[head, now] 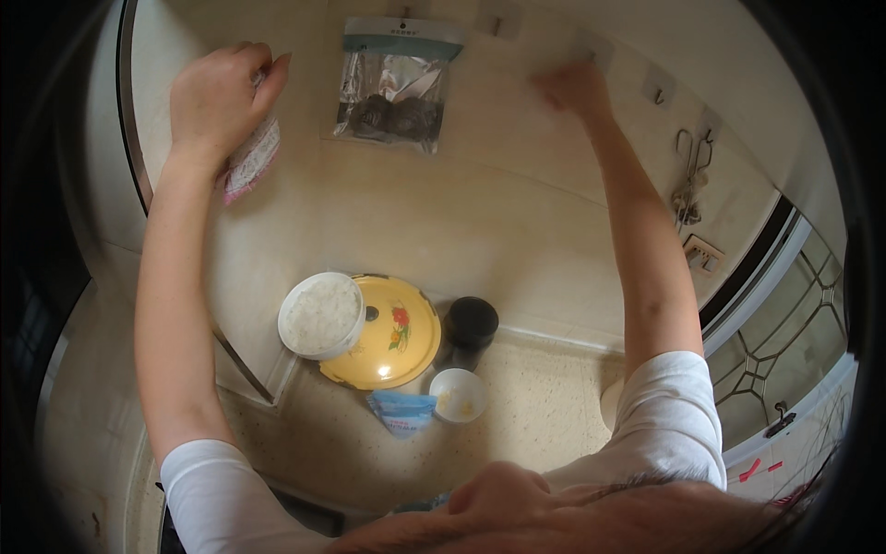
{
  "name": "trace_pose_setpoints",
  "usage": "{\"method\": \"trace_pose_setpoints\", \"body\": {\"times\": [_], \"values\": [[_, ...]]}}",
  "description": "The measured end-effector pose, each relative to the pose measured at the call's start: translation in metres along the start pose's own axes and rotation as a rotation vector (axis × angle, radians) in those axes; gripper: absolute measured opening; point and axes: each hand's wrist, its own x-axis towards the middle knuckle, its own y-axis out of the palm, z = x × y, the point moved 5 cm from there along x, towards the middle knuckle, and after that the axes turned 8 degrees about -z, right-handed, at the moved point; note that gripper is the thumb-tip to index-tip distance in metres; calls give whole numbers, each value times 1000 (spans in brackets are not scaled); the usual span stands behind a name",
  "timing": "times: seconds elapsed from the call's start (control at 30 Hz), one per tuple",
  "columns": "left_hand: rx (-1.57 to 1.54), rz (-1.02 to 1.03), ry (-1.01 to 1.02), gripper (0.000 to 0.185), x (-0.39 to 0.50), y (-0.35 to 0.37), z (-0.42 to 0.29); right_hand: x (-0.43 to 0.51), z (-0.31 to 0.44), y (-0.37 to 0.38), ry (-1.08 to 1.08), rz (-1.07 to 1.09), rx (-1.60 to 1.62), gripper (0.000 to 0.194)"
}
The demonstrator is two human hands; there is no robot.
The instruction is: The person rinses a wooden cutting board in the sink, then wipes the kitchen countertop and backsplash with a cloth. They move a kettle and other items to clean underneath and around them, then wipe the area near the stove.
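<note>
My left hand (220,93), raised near the left end of the tiled wall, is closed around a white cloth with a pink edge (253,161). Part of the cloth hangs below the fingers. On the right, my right hand (571,86) is reaching up by a clear adhesive wall hook (592,50). Motion blurs its fingers, so whether they hold anything is unclear. Between the hands, a clear-fronted plastic bag (396,83) with dark contents hangs from a hook on the wall.
On the speckled countertop (540,395) stand a bowl of white rice (322,315), a yellow flowered enamel lid (405,356), a dark cylindrical container (471,325), a small white bowl (458,396) and a blue packet (403,413). Metal tongs (692,163) hang above a wall socket (704,255).
</note>
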Motion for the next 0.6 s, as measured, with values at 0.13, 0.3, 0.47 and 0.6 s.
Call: {"method": "trace_pose_setpoints", "body": {"times": [0.13, 0.3, 0.47, 0.6], "values": [[3, 9, -19, 29, -1, -2, 1, -2, 7, 2, 21, -9, -7, 40], [-17, 14, -27, 30, 1, 1, -3, 19, -18, 10, -201, 7, -64, 42], [23, 15, 0, 30, -1, -1, 5, -9, 16, -3, 41, -55, -42, 39], [-4, 22, -21, 30, -2, 4, -1, 2, -3, 4, -21, -17, -39, 41]]}}
